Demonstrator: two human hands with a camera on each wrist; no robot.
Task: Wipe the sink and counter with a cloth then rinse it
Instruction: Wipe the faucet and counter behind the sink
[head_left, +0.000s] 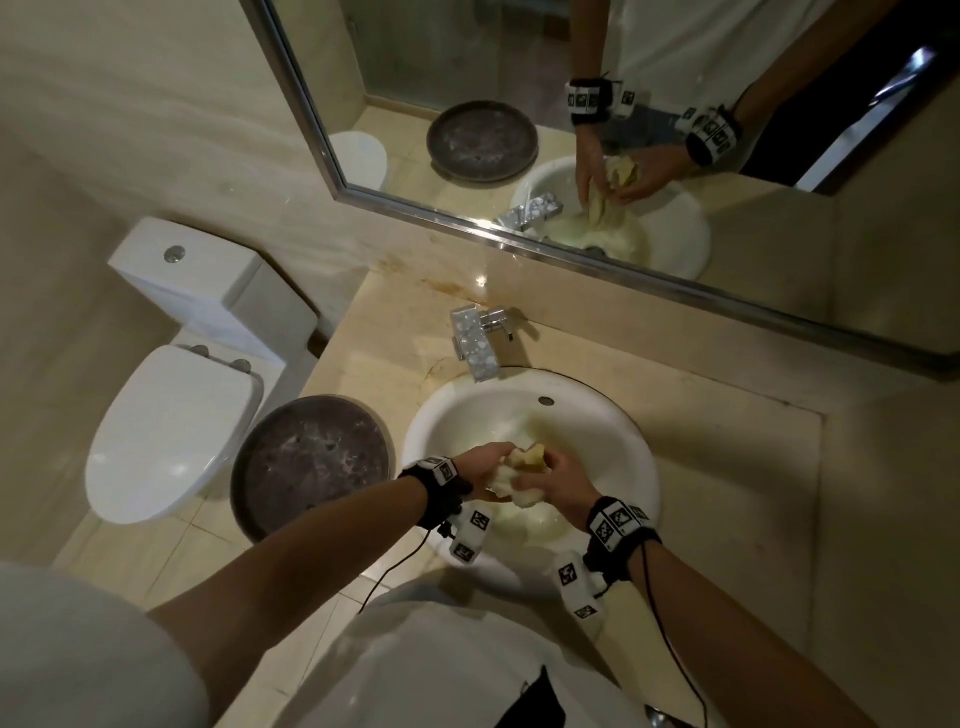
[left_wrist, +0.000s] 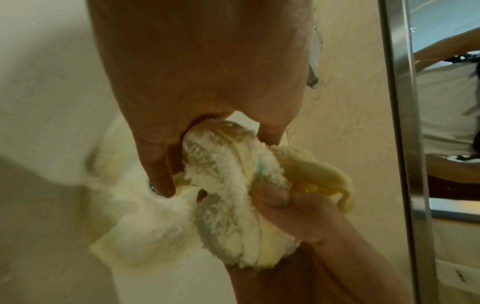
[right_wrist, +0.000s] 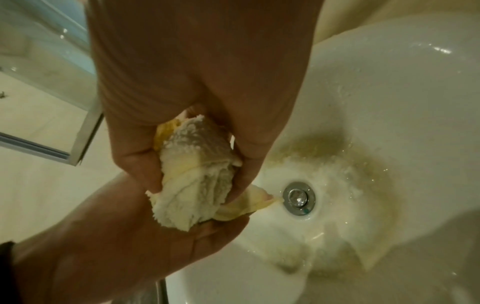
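Both hands hold a wet, yellowish-white cloth (head_left: 521, 470) twisted into a roll over the white sink (head_left: 618, 415). My left hand (head_left: 491, 460) grips the roll's left end, fingers curled round it. My right hand (head_left: 550, 480) grips the other end from the right. In the left wrist view the cloth (left_wrist: 233, 174) bulges between the two fists. In the right wrist view the cloth (right_wrist: 197, 185) hangs just above the basin, beside the metal drain (right_wrist: 298, 197). Yellowish water lies around the drain. The beige counter (head_left: 753, 493) surrounds the sink.
A chrome faucet (head_left: 475, 343) stands at the sink's far rim. A dark round tray (head_left: 311, 462) lies on the counter to the left. Beyond it is a white toilet (head_left: 171, 431). A framed mirror (head_left: 415, 78) covers the wall behind.
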